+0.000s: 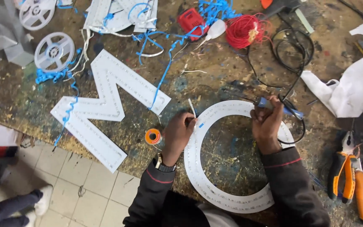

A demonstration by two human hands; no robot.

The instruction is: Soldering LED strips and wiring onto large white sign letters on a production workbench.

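The left hand point(178, 131) rests on the upper left arc of a white ring-shaped letter point(198, 176) that lies flat on the paint-spattered bench point(227, 75). Its fingers point(188, 122) are pressed together, pinching a thin white strip point(192, 108) that sticks up and away from the fingertips. Just left of this hand, near the wrist, sits a small orange spool point(153, 136), on the bench close to its edge.

The right hand point(267, 125) is at the upper right arc of the same ring. Its fingers point(274, 110) are curled tight around a blue-handled soldering iron point(293, 112), held across the top of the fist; the tip points left, toward the ring's upper rim, and is partly hidden. A black cord point(290, 50) runs from the handle, looping past the fingers and away up the bench.

Beyond the left fingers, a large white M-shaped letter point(106, 105) lies flat, with a blue wire point(164, 75) trailing over it. Farther off from both hands are a coil of red wire point(243, 30), a small red tool point(192, 20) and two white reels point(54, 51). To the right of the right fingers lie a crumpled white cloth point(349, 94) and, nearer the bench edge, orange-handled pliers point(344, 176). Below the bench, a tiled floor point(89, 193) shows, with another person's shoe point(43, 201) at the lower left.
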